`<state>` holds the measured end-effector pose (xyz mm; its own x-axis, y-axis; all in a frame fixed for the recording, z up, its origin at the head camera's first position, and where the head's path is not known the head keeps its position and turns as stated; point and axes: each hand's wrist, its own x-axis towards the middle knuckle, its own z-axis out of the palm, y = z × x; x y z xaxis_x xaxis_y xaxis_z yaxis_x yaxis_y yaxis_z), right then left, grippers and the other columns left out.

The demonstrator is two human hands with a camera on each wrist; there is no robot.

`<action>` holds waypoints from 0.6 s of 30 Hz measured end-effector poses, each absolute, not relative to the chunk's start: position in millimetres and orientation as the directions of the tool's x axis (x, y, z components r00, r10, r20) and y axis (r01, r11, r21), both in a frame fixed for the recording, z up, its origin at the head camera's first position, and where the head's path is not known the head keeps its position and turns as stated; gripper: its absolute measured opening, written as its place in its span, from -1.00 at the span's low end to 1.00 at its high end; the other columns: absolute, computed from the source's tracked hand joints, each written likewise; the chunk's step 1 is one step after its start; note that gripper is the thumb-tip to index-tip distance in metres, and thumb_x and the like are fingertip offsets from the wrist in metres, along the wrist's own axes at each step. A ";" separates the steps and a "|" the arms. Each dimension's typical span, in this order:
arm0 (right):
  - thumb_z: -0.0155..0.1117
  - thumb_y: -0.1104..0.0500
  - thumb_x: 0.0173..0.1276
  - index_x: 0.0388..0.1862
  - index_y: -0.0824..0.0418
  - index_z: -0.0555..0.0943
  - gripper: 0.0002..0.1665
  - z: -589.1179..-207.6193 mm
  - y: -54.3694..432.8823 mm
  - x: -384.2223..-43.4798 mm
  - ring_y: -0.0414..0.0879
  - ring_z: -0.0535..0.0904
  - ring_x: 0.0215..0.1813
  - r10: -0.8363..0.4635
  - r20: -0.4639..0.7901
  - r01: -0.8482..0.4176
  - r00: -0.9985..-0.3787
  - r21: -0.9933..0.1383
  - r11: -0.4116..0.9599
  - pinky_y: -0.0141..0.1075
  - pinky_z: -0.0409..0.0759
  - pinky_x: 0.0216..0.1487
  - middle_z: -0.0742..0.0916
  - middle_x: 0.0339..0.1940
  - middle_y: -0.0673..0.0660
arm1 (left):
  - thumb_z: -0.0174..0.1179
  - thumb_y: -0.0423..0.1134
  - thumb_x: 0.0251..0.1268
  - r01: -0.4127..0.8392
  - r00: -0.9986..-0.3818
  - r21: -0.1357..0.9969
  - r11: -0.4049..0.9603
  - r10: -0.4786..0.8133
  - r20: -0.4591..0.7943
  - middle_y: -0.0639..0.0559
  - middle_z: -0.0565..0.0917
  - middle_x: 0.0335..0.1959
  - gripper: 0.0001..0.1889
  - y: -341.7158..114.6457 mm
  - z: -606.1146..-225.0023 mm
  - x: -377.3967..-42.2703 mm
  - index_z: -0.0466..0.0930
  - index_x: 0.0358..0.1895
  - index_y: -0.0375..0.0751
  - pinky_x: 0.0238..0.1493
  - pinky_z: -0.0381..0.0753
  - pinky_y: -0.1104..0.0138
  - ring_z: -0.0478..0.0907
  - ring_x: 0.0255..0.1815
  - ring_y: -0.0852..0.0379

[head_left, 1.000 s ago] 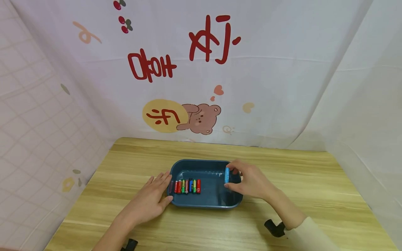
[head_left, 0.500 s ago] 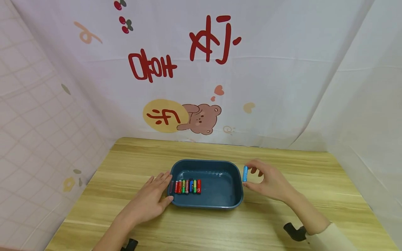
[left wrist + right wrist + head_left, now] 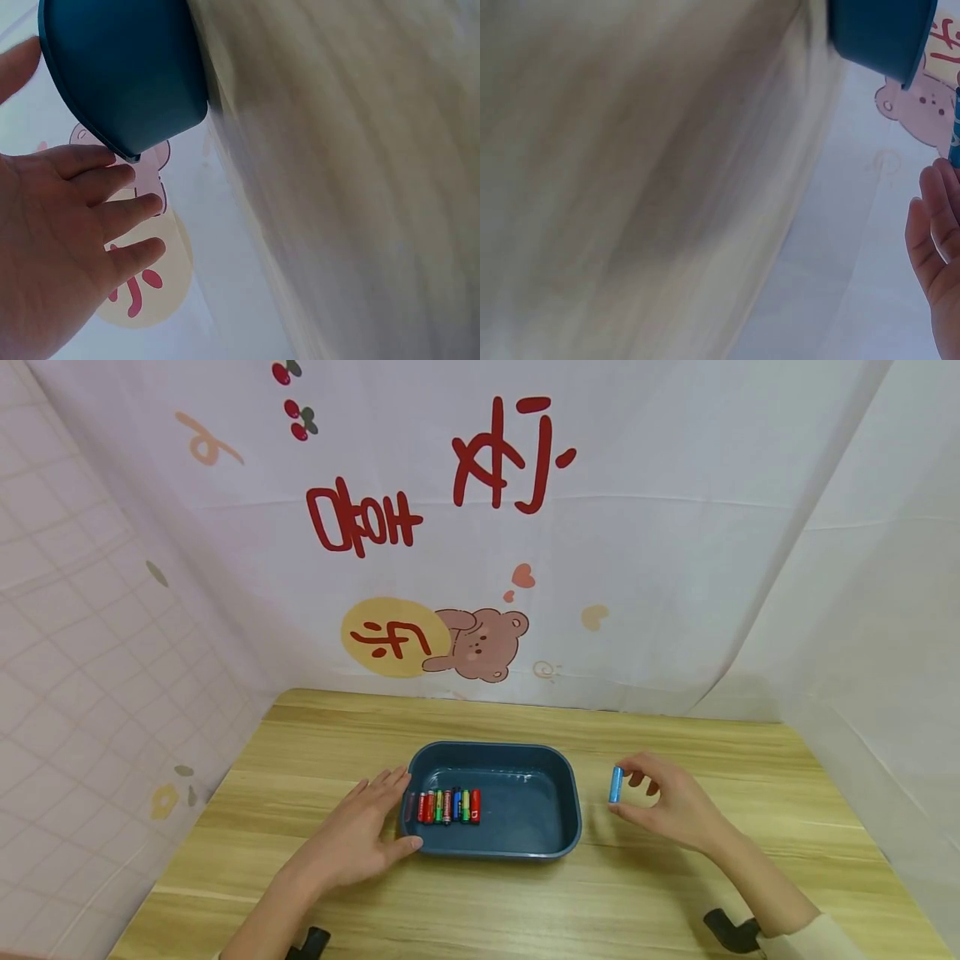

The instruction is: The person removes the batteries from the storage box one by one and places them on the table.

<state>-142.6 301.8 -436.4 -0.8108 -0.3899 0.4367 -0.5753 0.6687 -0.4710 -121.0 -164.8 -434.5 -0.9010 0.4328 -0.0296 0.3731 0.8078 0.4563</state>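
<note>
A dark blue tray (image 3: 525, 814) lies on the table with a row of several small batteries (image 3: 447, 807) in its left part, mostly red, some green or blue. My left hand (image 3: 348, 843) is at the tray's left end, its fingers extended along the rim; in the left wrist view the fingers look straight and spread beside the tray wall (image 3: 135, 75). To the right of the tray, above the table, my right hand (image 3: 682, 810) pinches a light blue battery (image 3: 616, 785) upright between thumb and fingertips. Only an edge of that battery (image 3: 955, 131) shows in the right wrist view.
The wooden table (image 3: 495, 902) surrounds the tray. A white cloth with red characters and a printed bear (image 3: 487, 643) hangs behind it. Black curved pieces (image 3: 731, 931) sit under both wrists.
My right hand has moved right, carrying the blue battery from above the tray to outside it. My left thumb has shifted slightly right along the tray's near corner.
</note>
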 end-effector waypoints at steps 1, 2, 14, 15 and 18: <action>0.77 0.20 -0.01 -0.03 0.08 0.70 -0.45 -437.7 303.8 -142.1 -0.30 0.55 -0.23 -0.390 0.436 -0.574 -0.811 -0.470 0.671 -0.28 0.63 -0.35 0.69 -0.19 -0.20 | 0.38 0.20 0.34 0.371 -0.900 0.458 0.808 0.434 -0.035 -0.17 0.20 0.66 -0.03 -164.7 -434.5 -121.5 0.24 0.61 -0.33 0.63 -0.02 -0.19 0.06 0.68 -0.24; 0.77 0.21 -0.01 -0.04 0.09 0.70 -0.46 -438.9 306.0 -141.6 -0.30 0.55 -0.23 -0.387 0.435 -0.572 -0.813 -0.468 0.674 -0.28 0.63 -0.36 0.69 -0.20 -0.21 | 0.38 0.22 0.33 0.371 -0.900 0.459 0.808 0.435 -0.038 -0.17 0.20 0.67 -0.02 -164.4 -434.2 -121.9 0.25 0.61 -0.33 0.63 -0.02 -0.20 0.06 0.68 -0.24; 0.78 0.21 -0.05 -0.05 0.14 0.72 -0.45 -450.4 331.9 -137.4 -0.25 0.57 -0.25 -0.360 0.428 -0.542 -0.829 -0.457 0.705 -0.34 0.60 -0.37 0.70 -0.22 -0.20 | 0.41 0.25 0.26 0.362 -0.904 0.449 0.817 0.426 -0.045 -0.11 0.19 0.67 0.01 -165.2 -434.3 -123.1 0.26 0.62 -0.29 0.63 -0.02 -0.18 0.05 0.69 -0.21; 0.78 0.21 -0.06 -0.05 0.13 0.72 -0.44 -452.0 334.4 -137.2 -0.23 0.58 -0.26 -0.358 0.425 -0.538 -0.832 -0.458 0.707 -0.35 0.59 -0.37 0.70 -0.22 -0.20 | 0.41 0.24 0.27 0.363 -0.903 0.451 0.815 0.427 -0.045 -0.12 0.20 0.67 0.01 -165.1 -434.7 -123.7 0.26 0.61 -0.29 0.63 -0.02 -0.18 0.05 0.69 -0.22; 0.77 0.25 -0.06 -0.04 0.16 0.72 -0.44 -456.9 342.0 -136.5 -0.18 0.60 -0.26 -0.351 0.408 -0.523 -0.843 -0.469 0.712 -0.35 0.60 -0.36 0.70 -0.21 -0.19 | 0.42 0.23 0.27 0.365 -0.902 0.458 0.810 0.430 -0.043 -0.14 0.21 0.66 0.00 -164.5 -435.2 -124.7 0.26 0.61 -0.30 0.63 -0.02 -0.20 0.06 0.68 -0.24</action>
